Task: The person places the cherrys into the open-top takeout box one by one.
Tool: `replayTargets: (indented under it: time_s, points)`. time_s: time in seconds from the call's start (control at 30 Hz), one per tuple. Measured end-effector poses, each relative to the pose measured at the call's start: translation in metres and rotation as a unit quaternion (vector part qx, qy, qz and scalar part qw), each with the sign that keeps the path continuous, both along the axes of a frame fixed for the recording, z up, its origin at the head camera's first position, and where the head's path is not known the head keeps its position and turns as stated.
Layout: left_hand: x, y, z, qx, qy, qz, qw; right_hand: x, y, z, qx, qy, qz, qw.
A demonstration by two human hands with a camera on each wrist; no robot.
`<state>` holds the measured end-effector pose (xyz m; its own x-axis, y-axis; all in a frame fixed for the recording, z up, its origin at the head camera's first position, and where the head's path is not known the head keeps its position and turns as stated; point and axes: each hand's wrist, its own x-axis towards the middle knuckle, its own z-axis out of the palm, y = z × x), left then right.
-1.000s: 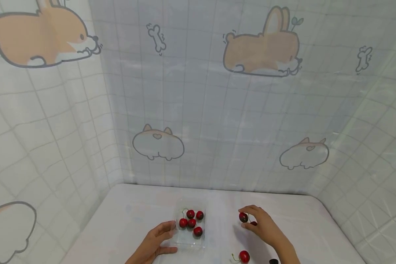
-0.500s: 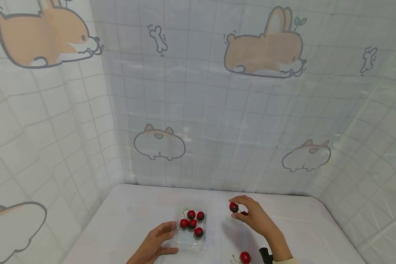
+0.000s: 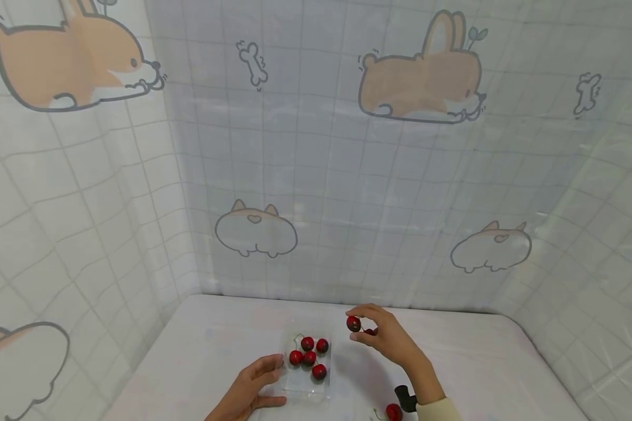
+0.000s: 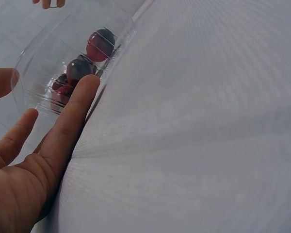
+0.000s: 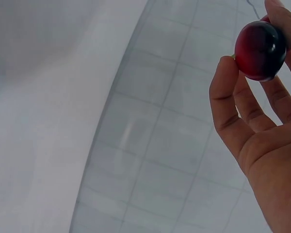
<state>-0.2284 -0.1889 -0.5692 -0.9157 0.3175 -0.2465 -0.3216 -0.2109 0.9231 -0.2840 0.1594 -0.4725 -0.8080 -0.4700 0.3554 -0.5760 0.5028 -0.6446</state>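
In the head view, my left hand (image 3: 255,386) touches the left side of a clear plastic box (image 3: 305,393), with its fingers fairly straight and spread. Several dark red cherries (image 3: 309,358) lie inside it. The left wrist view has one fingertip at the box's rim and another finger (image 4: 70,116) along its lower side. Above the table, right of the box, my right hand (image 3: 392,339) pinches a cherry (image 3: 353,324) between thumb and fingertips. A second cherry (image 3: 370,331) shows behind it, near the palm. The right wrist view shows the pinched cherry (image 5: 260,50) up close.
One loose cherry (image 3: 394,412) with a green stem lies on the white table (image 3: 232,327), right of the box at the frame's bottom edge. A black device (image 3: 405,399) sits at the right wrist. Sheets with a grid and dog drawings (image 3: 326,175) enclose the table's back and sides.
My right hand has moved left and away from the body with the pinched cherry, coming nearer to the box. The left hand and the box have stayed in place.
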Motion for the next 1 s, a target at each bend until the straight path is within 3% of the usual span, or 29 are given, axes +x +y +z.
replayTargets:
  time_s: [0.47,0.77,1.0]
  points:
    - [0.000,0.000,0.000,0.004,0.000,-0.001,1.0000,-0.006,-0.029,0.012,0.010,0.010,0.035,0.999]
    - [0.002,0.003,-0.004,0.009,0.004,-0.001,1.0000,-0.007,-0.054,0.006,0.003,-0.001,0.072,0.997]
    - [0.003,0.001,-0.004,0.016,0.008,-0.005,0.9998,0.001,-0.078,-0.006,0.032,0.008,0.099,0.995]
